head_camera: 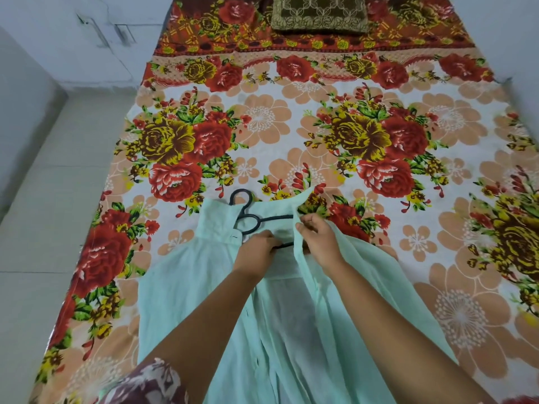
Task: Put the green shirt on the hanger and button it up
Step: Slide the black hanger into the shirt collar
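Observation:
A pale green shirt (186, 281) lies on the bed, collar away from me, its front open. A black hanger (248, 217) sits inside the collar area, hook sticking out past the collar, one arm running right under the fabric. My left hand (256, 249) grips the hanger's lower bar near the shirt's middle. My right hand (318, 237) pinches the edge of the shirt's right front panel and lifts it over the hanger's right arm. Small buttons show along the left placket lower down.
The bed wears a floral sheet (291, 126) in red, yellow and peach. A brown patterned cushion (318, 13) lies at the far end. Pale floor tiles (43, 199) and a white wall run along the left.

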